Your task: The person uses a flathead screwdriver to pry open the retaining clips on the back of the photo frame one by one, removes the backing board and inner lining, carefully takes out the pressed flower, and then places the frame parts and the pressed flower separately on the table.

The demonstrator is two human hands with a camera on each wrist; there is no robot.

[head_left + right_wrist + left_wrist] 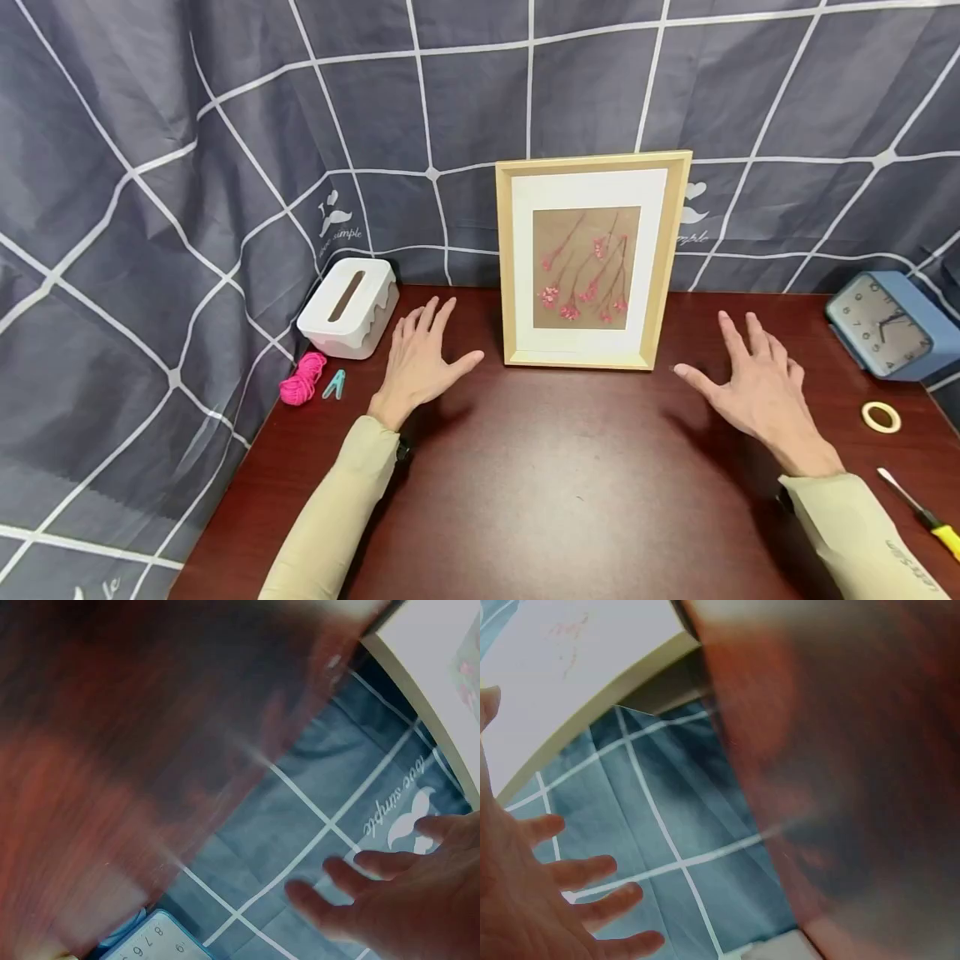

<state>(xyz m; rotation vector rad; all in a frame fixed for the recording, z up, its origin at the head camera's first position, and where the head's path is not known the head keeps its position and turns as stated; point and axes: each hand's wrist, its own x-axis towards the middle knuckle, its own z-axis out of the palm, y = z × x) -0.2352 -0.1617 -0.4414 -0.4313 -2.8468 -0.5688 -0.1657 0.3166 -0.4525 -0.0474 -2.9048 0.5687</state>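
Observation:
A light wooden picture frame stands upright at the back of the dark red table, with pink dried flowers on brown paper inside a white mat. To its left my left hand hovers over the table, fingers spread and holding nothing. My right hand is on the frame's other side, also spread and apart from it. In the left wrist view the frame shows beyond the left hand. The right wrist view has the frame's edge above the right hand.
At the left stand a white tissue box, pink yarn and a teal clothespin. On the right are a blue clock, a cream ring and a yellow-handled screwdriver. A grey checked curtain hangs behind.

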